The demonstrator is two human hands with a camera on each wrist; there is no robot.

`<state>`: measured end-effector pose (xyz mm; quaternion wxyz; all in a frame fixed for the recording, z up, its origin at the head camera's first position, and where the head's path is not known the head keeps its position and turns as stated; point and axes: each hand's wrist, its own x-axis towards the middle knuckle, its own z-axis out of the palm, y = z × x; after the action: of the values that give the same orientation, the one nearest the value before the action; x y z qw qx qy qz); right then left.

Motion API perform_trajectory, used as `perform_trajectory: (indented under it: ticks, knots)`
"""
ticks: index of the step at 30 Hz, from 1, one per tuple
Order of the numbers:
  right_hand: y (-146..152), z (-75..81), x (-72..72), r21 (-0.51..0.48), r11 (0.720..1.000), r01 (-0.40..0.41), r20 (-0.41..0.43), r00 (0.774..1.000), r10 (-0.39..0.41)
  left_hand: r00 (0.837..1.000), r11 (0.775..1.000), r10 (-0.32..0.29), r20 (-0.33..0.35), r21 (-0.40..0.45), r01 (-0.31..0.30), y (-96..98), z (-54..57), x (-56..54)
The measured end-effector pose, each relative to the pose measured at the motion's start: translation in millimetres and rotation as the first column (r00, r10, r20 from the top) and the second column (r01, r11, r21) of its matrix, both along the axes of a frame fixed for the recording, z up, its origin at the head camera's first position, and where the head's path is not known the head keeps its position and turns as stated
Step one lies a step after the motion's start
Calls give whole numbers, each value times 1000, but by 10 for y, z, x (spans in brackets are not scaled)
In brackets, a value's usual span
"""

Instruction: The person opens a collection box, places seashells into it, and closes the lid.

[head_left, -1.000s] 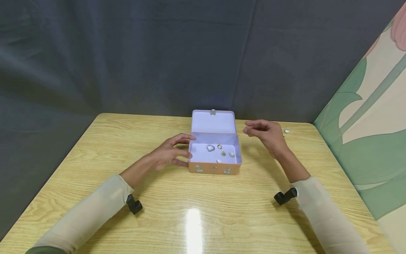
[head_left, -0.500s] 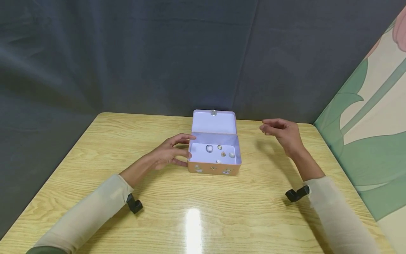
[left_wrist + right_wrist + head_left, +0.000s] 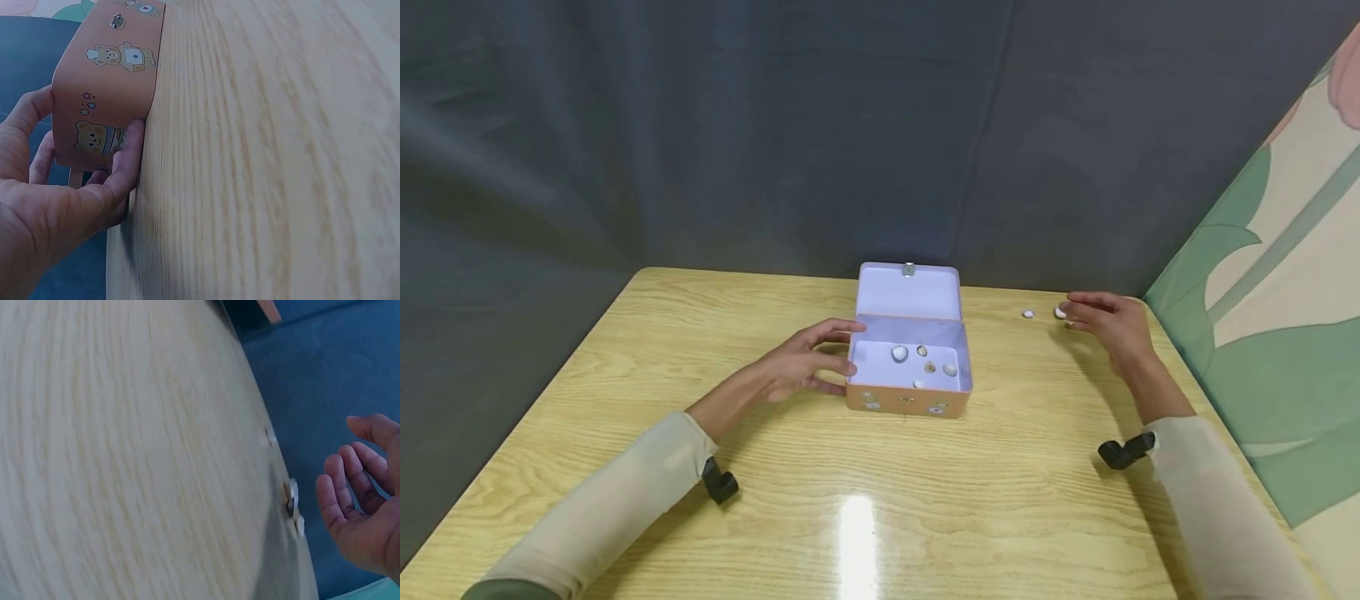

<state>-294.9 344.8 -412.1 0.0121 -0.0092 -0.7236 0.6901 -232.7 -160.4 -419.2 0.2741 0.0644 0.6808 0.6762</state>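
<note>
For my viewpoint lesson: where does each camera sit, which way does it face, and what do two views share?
Head: worn on the head, facing forward and down on the table and tin box; forearms, left grip and right grip show.
Left wrist: on that wrist, facing the tin box's bear pictures; left grip shows.
Right wrist: on that wrist, facing across the table to small pale pieces; right grip shows.
Shared: head and left wrist show left grip touching the tin box.

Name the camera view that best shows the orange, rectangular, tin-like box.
Head view: the box stands open, lilac lid raised, small whitish pieces inside; the left hand partly covers one edge. The left wrist view shows mainly printed outer walls, partly behind that hand. The right wrist view shows at most an orange sliver at the top.
</note>
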Motion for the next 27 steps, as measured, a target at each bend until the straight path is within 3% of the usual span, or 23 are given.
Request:
perform_trajectory:
  ticks: [6,9,11,16,18,22,27]
  knots:
    - [136,-30,-6,6,1000,14,24,1000,-15,1000,1000,-7,2,16,7,31,15,0]
    - [212,-70,-32,67,997,34,52,998,-38,1000,1000,-7,6,26,7,47,16,-6]
    - [265,-110,-51,160,986,47,72,996,-59,1000,999,-8,11,32,7,56,11,-12]
    - [388,-223,-80,421,906,47,103,990,-99,1000,999,-13,20,39,12,62,-3,-22]
    - [424,-262,-86,484,875,34,109,989,-98,1000,999,-17,20,38,16,60,-5,-24]
    - [453,-312,-105,579,816,7,110,990,-87,1000,999,-17,19,38,16,48,-3,-22]
    - [439,-320,-135,617,787,9,102,991,-92,1000,1000,-11,19,27,11,34,2,-20]
